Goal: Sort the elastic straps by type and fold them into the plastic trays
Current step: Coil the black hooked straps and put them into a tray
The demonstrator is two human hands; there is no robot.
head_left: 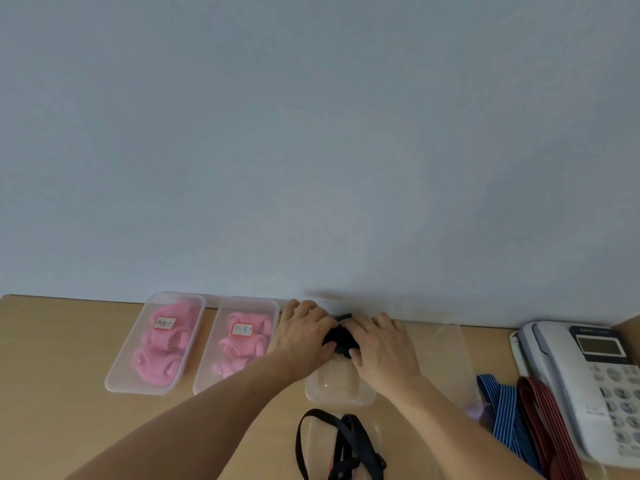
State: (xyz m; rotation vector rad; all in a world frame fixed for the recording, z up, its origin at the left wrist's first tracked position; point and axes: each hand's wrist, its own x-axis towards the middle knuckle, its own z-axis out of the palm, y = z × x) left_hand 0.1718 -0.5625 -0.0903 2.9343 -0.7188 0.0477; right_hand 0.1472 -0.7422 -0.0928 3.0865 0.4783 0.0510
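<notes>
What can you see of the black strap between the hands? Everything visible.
The black strap is a dark, matte, fabric-looking bundle, bunched or folded small. Both hands press on it: left hand on its left side, right hand on its right, covering most of it. It sits at the far end of a clear plastic tray, third in the row. Its length and any buckles are hidden.

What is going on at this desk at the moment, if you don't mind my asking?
A person is sorting elastic straps into clear plastic trays. Both hands, the left hand and right hand, are pressing a folded black strap into the third tray. Two trays on the left already hold pink straps under labelled lids. Loose black straps lie nearer the camera, and blue striped straps and red striped straps wait beside a telephone.
</notes>
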